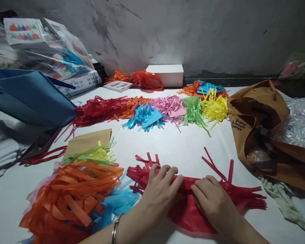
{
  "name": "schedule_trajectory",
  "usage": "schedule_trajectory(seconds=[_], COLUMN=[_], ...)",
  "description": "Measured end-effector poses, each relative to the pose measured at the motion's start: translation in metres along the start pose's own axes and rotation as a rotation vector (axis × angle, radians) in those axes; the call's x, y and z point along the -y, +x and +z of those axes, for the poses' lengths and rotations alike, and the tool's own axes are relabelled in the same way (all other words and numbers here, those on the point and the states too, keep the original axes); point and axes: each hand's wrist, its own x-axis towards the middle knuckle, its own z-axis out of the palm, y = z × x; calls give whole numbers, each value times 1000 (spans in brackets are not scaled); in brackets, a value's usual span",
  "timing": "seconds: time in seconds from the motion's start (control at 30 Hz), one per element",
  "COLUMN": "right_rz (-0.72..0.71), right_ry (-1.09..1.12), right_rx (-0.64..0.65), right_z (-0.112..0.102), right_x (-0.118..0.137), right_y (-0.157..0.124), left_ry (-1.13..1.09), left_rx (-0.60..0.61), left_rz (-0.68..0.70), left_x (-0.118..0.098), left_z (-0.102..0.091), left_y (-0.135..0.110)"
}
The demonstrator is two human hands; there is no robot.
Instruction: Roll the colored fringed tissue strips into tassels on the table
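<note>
A red fringed tissue-paper piece [244, 198] lies flat on the white table [178, 149] in front of me. My left hand [159, 193] rests on its left part, fingers curled and pressed onto the paper's upper edge. My right hand [213, 200] lies on the middle of the same piece, fingers bent and pressing the paper down. A silver bangle [115, 230] is on my left wrist. Red strips stick up and out from both ends of the piece.
A heap of orange, green, yellow and blue fringed paper [73, 193] lies at the near left. A row of coloured fringe bundles [152, 112] runs across the middle. Blue fabric [30, 95] sits left, a brown bag [259, 122] right, a white box [167, 73] by the wall.
</note>
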Motion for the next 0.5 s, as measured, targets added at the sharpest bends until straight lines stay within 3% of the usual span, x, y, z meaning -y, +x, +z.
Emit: schedule_trajectory(seconds=[0.07,0.17,0.4,0.5], right_rz=[10,-24,-97,-41], right_ry=[-5,-46,28,70], right_rx=[13,28,25,-52], right_z=[2,5,-3,-6], right_x=[2,4,-10,-13], right_y=[2,3,-25,-36], left_ry=[2,-32,-71,-146], left_rx=[-63,-70,-23,33], left_rz=[146,251,351,263], left_x=[0,3,13,12], left_z=[5,11,16,16], left_y=[-4,-4,-11,-14])
